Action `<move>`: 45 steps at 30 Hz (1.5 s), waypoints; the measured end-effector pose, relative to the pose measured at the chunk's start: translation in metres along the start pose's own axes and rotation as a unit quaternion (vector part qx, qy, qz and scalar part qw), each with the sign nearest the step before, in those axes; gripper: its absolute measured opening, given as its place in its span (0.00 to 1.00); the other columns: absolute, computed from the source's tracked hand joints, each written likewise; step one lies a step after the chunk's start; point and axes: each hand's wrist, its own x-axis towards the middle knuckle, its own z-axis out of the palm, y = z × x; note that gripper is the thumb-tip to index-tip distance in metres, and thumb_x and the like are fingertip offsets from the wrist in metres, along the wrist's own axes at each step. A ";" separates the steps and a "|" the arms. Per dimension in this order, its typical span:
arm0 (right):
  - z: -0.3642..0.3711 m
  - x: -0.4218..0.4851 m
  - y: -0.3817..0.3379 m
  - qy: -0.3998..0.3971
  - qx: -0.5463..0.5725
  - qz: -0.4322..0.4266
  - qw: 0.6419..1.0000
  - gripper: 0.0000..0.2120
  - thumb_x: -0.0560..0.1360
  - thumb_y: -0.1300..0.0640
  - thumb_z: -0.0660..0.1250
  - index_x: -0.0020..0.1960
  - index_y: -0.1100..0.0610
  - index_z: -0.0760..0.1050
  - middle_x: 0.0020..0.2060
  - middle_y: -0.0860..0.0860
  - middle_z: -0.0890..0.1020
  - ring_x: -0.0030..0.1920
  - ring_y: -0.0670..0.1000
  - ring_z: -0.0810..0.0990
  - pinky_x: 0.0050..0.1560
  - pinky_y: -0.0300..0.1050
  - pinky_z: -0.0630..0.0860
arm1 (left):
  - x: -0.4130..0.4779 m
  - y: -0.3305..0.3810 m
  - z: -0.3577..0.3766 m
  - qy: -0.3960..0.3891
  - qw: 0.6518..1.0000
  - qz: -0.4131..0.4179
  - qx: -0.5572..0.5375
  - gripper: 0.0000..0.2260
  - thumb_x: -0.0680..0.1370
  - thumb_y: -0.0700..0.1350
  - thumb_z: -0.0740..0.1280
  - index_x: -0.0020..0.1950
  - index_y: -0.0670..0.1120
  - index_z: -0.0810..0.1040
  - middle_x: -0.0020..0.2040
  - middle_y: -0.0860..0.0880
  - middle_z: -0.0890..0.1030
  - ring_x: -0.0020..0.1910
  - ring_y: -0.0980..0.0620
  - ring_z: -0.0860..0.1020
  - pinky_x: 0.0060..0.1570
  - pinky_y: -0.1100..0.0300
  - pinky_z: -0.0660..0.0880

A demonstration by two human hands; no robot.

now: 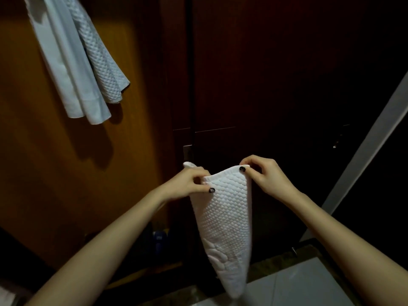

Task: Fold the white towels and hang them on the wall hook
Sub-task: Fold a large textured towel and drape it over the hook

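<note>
1. I see the left hand (pixel 187 184) pinching the top left corner of a white quilted towel (pixel 225 219), thumb on its near face.
2. The right hand (pixel 266 173) pinches the top right corner; the hands sit near each other.
3. Towel hangs folded, narrowing toward the floor tile (pixel 309 283).
4. Far left, hung towels (pixel 75 60) drape against the orange wall (pixel 33 151).
5. A dark wooden door (pixel 265 74) stands behind the hands.
</note>
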 end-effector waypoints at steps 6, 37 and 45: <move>-0.008 -0.004 0.013 -0.021 0.046 0.056 0.997 0.03 0.77 0.56 0.67 0.49 0.50 0.79 0.44 0.43 0.82 0.46 0.41 0.80 0.49 0.38 0.77 | 0.014 0.022 0.002 0.040 0.997 0.064 -0.014 0.18 0.69 0.59 0.71 0.38 0.44 0.76 0.39 0.45 0.75 0.39 0.52 0.72 0.41 0.57 0.69; 0.008 0.055 -0.069 -0.171 0.179 -0.075 0.966 0.04 0.77 0.62 0.66 0.47 0.64 0.76 0.56 0.55 0.82 0.59 0.47 0.79 0.62 0.43 0.75 | -0.052 0.053 -0.069 0.129 0.988 0.022 -0.077 0.18 0.69 0.53 0.71 0.26 0.53 0.65 0.34 0.52 0.70 0.37 0.61 0.69 0.40 0.69 0.66; 0.003 0.050 -0.073 -0.158 0.130 -0.095 0.974 0.03 0.77 0.60 0.67 0.48 0.60 0.78 0.51 0.55 0.82 0.54 0.52 0.80 0.60 0.54 0.75 | -0.056 0.056 -0.070 0.115 0.988 0.033 -0.099 0.17 0.70 0.52 0.70 0.26 0.52 0.65 0.35 0.49 0.71 0.39 0.59 0.70 0.43 0.69 0.68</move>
